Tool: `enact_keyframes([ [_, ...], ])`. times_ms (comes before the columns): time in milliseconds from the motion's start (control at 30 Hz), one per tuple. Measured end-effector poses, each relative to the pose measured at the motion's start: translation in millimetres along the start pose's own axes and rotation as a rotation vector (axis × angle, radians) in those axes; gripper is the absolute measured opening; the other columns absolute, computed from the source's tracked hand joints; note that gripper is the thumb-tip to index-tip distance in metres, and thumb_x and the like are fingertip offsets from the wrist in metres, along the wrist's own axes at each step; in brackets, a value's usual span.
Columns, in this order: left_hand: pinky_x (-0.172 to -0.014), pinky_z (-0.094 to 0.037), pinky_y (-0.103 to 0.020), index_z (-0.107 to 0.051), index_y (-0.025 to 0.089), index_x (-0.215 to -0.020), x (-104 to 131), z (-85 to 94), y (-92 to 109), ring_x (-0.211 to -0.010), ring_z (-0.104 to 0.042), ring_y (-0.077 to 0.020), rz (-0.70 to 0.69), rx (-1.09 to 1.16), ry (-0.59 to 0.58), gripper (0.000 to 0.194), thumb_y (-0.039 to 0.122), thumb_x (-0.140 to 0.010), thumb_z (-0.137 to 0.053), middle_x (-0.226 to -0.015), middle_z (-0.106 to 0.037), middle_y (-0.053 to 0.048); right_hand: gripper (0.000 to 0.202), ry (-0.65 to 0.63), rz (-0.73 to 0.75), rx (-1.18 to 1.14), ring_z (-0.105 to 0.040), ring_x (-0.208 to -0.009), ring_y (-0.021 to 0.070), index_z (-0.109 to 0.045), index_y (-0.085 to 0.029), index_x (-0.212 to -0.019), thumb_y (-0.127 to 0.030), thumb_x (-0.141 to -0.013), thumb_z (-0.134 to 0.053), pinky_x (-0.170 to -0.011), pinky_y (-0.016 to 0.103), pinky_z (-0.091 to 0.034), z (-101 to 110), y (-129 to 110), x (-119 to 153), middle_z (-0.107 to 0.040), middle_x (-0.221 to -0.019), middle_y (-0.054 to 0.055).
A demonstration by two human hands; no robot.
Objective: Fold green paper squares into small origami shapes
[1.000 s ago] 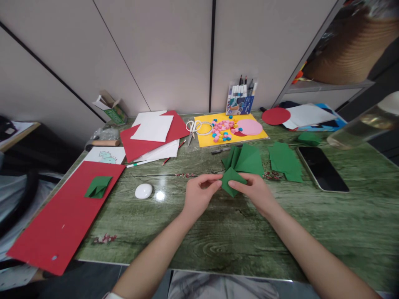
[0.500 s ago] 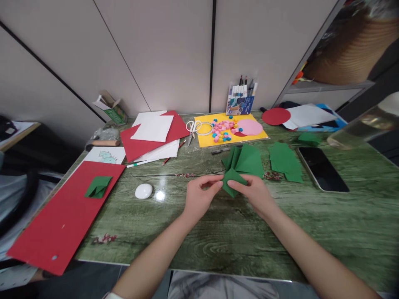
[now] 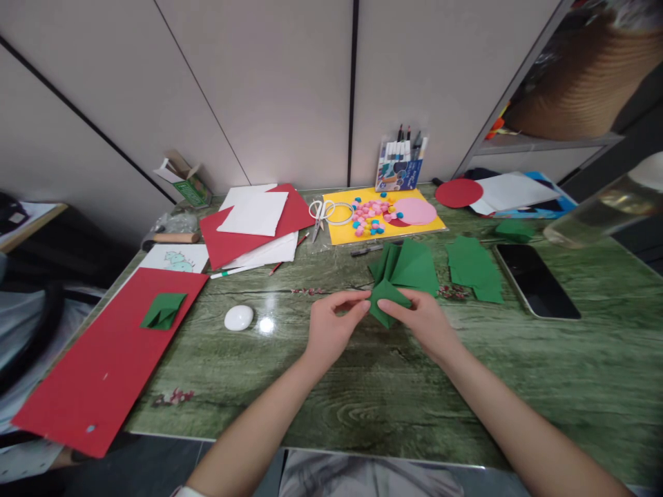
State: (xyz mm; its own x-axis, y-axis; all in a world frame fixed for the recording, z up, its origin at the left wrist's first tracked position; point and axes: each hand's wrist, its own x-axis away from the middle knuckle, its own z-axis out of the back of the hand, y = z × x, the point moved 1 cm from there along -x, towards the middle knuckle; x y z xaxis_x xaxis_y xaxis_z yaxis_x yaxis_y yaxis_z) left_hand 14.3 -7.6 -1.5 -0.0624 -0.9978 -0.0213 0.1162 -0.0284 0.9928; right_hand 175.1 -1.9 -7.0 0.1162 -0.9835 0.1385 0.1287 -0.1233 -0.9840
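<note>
One small folded green paper [image 3: 387,293], pinched between both hands over the middle of the tabletop [image 3: 357,407]. Held at its left edge between thumb and fingers of the left hand [image 3: 327,328]; held at its right side by the right hand [image 3: 427,319], with the thumb laid across the top face. On both sides a narrow grip, partly hidden beneath the paper. Hard to tell whether resting on the tabletop or raised slightly above. Just behind, a fanned bunch of green paper [image 3: 416,266], partly overlapped in this view. To the right, a stack of green sheets [image 3: 472,268], then a phone [image 3: 537,281]. Well off to the left, another folded green piece [image 3: 164,309] on a red card [image 3: 106,376].

By the look, very light, thin and fairly crisp, probably not slippery; easy to crease wrongly or tear along a sharp fold. Best held lightly by the outer edges, through the folded layers, away from the pointed near tip.
</note>
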Motion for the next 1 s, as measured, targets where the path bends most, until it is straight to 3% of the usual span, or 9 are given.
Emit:
enact_keyframes([
  [400, -0.075, -0.050, -0.027, -0.070, 0.019, -0.087, 2, -0.4, 7, -0.081, -0.063, -0.0163, -0.080, -0.055, -0.023, 0.016, 0.024, -0.076, -0.058, -0.088, -0.070, -0.004, 0.028, 0.033, 0.033, 0.007, -0.048, -0.058, 0.0143, -0.066, -0.015, -0.074, -0.042, -0.066, -0.065, -0.055, 0.025, -0.037, 1, -1, 1, -0.058, -0.062, 0.000],
  [700, -0.072, -0.049, -0.025, -0.070, 0.020, -0.086, 2, -1.2, 11, -0.076, -0.062, -0.0147, -0.120, -0.144, -0.042, 0.015, 0.022, -0.076, -0.058, -0.083, -0.070, -0.003, 0.035, 0.070, 0.064, -0.041, -0.030, -0.051, 0.0091, -0.042, -0.018, -0.054, -0.040, -0.068, -0.065, -0.049, 0.023, -0.024, 2, 3, 0, -0.029, -0.054, -0.006],
  [1000, -0.072, -0.049, -0.026, -0.070, 0.021, -0.086, 3, -3.3, 12, -0.076, -0.063, -0.0151, -0.126, -0.142, -0.082, 0.016, 0.021, -0.076, -0.058, -0.083, -0.070, -0.003, 0.030, 0.085, 0.062, -0.136, -0.033, -0.054, 0.0098, -0.047, -0.017, -0.056, -0.036, -0.075, -0.060, -0.051, 0.022, -0.026, 4, 3, -1, -0.034, -0.056, -0.005],
])
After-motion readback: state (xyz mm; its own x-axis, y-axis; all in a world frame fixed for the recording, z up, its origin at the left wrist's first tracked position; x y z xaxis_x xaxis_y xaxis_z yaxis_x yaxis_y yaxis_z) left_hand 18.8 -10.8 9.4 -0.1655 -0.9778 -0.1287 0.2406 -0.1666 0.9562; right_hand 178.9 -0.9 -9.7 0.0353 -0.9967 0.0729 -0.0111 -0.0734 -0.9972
